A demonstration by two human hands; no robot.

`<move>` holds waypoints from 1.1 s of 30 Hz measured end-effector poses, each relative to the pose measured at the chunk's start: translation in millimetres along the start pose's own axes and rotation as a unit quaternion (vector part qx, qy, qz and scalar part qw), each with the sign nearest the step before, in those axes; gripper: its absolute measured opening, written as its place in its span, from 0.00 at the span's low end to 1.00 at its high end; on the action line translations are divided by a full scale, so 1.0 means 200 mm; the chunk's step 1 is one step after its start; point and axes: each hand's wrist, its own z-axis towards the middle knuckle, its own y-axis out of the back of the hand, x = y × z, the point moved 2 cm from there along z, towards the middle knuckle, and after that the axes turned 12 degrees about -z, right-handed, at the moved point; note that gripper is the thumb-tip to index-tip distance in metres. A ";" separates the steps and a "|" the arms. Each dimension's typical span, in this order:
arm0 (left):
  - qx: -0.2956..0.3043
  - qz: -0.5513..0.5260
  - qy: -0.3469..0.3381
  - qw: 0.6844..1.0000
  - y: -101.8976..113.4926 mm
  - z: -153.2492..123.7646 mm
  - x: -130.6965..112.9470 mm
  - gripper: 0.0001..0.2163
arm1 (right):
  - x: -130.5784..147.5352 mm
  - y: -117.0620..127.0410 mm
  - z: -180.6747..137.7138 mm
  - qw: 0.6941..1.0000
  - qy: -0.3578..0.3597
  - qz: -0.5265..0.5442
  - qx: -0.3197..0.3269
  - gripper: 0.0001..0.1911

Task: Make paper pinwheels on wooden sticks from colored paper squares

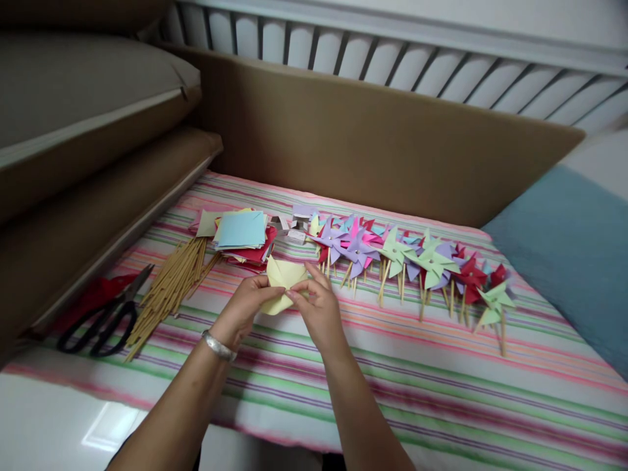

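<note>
"So, where is the pale-yellow sheet of folded paper (277, 273) held?"

"Over the striped cloth (392, 366), pinched in the grip of the left hand (240, 304) and that of the right hand (316, 307), both thumbs set near its centre."

"And what is laid nearby?"

"To the left, stacked coloured paper squares (240, 230), thin wooden sticks (167, 288) and black-handled scissors (125, 303); to the right, multicoloured paper pinwheels (430, 260)."

A striped cloth (441, 392) carries scissors (128, 302), thin sticks (169, 284), stacked coloured paper (241, 229) and pinwheels (394, 250).
</note>
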 end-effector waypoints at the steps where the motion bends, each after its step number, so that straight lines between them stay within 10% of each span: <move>1: 0.004 0.000 0.003 1.000 0.00 0.00 0.00 0.10 | 0.00 0.00 0.00 1.000 -0.006 0.001 0.000 0.03; 22: 0.023 0.113 0.012 0.993 0.02 -0.01 -0.03 0.07 | -0.01 0.08 0.03 0.997 -0.063 0.042 0.001 0.13; 27: 0.102 0.189 0.041 0.976 -0.01 -0.03 -0.02 0.04 | -0.03 0.11 0.03 0.980 -0.106 0.109 0.125 0.35; 33: 0.130 0.221 0.052 0.965 -0.03 -0.03 0.01 0.04 | -0.05 0.08 0.01 0.945 -0.135 0.185 0.232 0.36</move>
